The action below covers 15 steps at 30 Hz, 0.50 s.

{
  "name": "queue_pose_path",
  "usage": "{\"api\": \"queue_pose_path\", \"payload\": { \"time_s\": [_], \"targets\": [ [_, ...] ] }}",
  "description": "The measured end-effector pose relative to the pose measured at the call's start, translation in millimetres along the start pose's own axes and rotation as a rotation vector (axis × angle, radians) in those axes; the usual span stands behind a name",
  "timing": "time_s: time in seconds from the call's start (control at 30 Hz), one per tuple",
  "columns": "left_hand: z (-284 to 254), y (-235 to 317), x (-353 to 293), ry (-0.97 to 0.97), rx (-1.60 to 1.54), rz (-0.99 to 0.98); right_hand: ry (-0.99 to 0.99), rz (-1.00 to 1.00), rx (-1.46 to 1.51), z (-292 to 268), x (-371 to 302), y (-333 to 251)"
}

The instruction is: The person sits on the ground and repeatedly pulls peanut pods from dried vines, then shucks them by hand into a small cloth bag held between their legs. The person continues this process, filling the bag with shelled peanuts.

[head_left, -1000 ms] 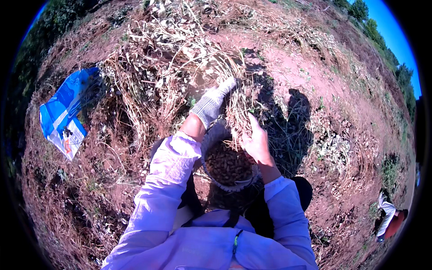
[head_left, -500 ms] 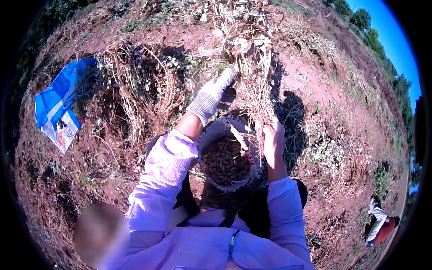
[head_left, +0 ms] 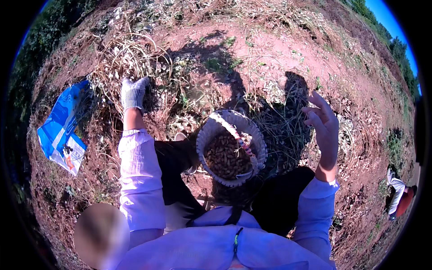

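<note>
My left hand (head_left: pixel 134 93), in a white knitted glove, is closed at the lower edge of a heap of dry peanut plants (head_left: pixel 123 58) at the far left; its fingertips are partly hidden. My right hand (head_left: pixel 325 125) is bare and raised at the right, empty, its fingers apart and slightly bent. Between my knees stands a round, pale-rimmed basket (head_left: pixel 259 135) holding many peanuts (head_left: pixel 225 157). Its wrapped handle (head_left: pixel 231 128) arches over the opening.
A blue and white sack (head_left: pixel 63 128) lies at the left. Pulled stalks and dry leaves (head_left: pixel 281 119) cover the soil right of the basket. Another person (head_left: pixel 400 198) is bent down at the far right. Trees (head_left: pixel 396 49) line the field's edge.
The bunch of plants held over the basket has left my right hand, which has moved right and opened. My left hand has swung left to the plant heap. My view has shifted slightly.
</note>
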<state>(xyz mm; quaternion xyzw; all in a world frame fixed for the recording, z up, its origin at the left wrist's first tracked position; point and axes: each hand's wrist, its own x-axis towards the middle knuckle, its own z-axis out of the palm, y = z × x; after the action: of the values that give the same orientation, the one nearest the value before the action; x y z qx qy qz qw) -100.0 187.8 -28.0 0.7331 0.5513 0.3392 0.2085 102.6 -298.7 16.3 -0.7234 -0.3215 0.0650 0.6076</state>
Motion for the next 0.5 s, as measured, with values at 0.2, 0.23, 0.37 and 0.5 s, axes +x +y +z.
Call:
{"api": "queue_pose_path", "payload": {
  "time_s": [0.2, 0.23, 0.37, 0.5],
  "targets": [
    [-10, -12, -6, 0.003, 0.45, 0.232, 0.505, 0.53, -0.011, -137, -89, 183],
    [-7, -16, -3, -0.056, 0.405, 0.242, 0.496, 0.663, -0.188, -134, -107, 211],
    [12, -5, -22, -0.304, 0.164, 0.43, 0.14, 0.802, -0.926, -136, -214, 328],
    [34, 35, -57, -0.464, 0.1, 0.491, 0.184, 0.784, -0.94, -100, -256, 338]
  ]
}}
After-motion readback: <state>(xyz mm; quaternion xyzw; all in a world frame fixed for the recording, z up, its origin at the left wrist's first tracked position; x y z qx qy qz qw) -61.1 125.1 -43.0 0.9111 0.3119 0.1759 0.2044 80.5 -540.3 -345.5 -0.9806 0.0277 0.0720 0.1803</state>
